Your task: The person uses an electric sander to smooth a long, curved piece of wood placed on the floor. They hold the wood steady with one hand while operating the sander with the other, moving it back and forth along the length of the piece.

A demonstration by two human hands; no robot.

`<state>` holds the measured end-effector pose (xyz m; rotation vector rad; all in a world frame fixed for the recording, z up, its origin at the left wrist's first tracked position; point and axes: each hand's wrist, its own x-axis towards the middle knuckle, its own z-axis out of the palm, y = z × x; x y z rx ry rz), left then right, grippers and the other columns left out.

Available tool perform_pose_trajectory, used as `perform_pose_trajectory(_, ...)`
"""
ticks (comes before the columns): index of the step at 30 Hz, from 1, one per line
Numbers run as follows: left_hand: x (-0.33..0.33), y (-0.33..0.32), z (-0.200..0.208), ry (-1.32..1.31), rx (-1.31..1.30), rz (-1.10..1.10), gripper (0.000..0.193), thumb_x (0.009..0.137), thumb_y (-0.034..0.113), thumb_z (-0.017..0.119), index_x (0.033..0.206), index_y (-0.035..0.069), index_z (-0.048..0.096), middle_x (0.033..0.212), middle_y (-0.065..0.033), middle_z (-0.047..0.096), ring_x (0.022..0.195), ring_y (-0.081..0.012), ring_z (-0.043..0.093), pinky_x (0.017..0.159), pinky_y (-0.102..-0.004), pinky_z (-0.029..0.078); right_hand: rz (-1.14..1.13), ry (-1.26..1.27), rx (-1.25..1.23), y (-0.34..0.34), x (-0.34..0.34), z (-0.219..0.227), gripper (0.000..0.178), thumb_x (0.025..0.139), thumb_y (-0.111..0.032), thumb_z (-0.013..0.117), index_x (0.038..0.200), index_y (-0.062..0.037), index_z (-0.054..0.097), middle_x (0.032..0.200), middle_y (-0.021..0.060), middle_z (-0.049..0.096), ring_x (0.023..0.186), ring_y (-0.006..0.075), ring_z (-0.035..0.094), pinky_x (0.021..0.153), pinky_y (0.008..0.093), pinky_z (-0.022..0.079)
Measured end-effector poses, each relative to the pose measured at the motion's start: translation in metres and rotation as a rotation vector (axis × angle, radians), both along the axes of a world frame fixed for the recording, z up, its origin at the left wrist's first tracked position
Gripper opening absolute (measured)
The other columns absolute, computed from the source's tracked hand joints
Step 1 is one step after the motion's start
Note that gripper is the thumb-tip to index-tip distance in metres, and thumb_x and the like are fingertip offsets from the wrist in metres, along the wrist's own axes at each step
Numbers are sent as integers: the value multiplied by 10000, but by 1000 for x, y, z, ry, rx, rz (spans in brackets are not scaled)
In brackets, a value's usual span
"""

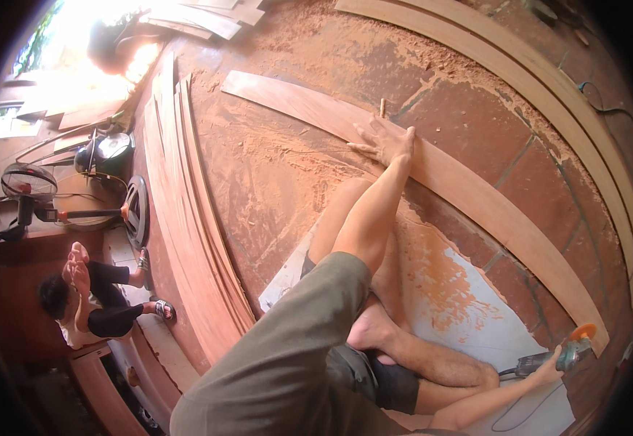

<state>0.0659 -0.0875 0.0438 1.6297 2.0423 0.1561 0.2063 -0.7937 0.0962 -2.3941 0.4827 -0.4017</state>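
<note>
Looming nearest, an olive sleeve (280, 330) is leading to the left hand (385, 143), spread on a plank (491, 201) on the floor (469, 116), while the right hand (549, 369) is clasping a sander (575, 354) by the plank's end, perhaps risking a skid because bracing is sitting well apart.

Daylight enters from the upper left, where strong glare whitens the opening (62, 51) and washes out the boards (98, 109) beside it; the floor (469, 131) is moderately lit with soft shadows, and the lower-left area is dim. Fisheye distortion bows the long plank (505, 203) toward the right rim, beyond which the corners are black. A slight haze softens contrast, and small details near the edges are indistinct
</note>
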Motion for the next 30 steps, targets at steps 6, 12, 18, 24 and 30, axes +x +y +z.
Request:
perform_pose_trajectory(6,-40,88,15,2,-110,3,1251,752,589,827,1664,269,32,1684,-275,-124,1500,-592,-107,1254,-638,-6,56,-62,-46,4,-20,13,704,838,-346,855,1319,99,599,1278,222,679,1125,317,670,980,391,529)
perform_pose_trajectory(12,-106,253,17,50,543,-435,1124,746,509,874,1621,161,260,1653,-316,168,1516,-490,216,1223,-593,285,102,-136,-2,11,-26,7,664,837,-359,852,1301,65,638,1265,194,699,1094,307,683,971,405,534)
perform_pose_trajectory(18,-34,89,35,-212,437,-1602,949,772,537,858,1536,147,451,1627,-179,332,1514,-397,299,1236,-554,285,-54,-29,-149,35,-11,31,753,773,-437,862,1300,49,634,1238,176,702,1099,309,674,974,416,502)
perform_pose_trajectory(24,64,-95,-13,-4,614,-2004,1187,669,749,797,1488,-27,429,1487,-179,425,1417,-340,406,1216,-491,315,77,-204,167,66,-13,19,671,795,-248,863,1333,55,599,1229,155,690,1097,265,671,1001,386,491)
perform_pose_trajectory(30,83,-97,-13,-235,528,-1901,1115,569,763,834,1276,-46,536,1174,-186,574,1158,-344,562,979,-474,453,43,-58,-81,20,-27,8,694,773,-395,874,1273,37,660,1221,163,713,1082,283,690,979,393,512)
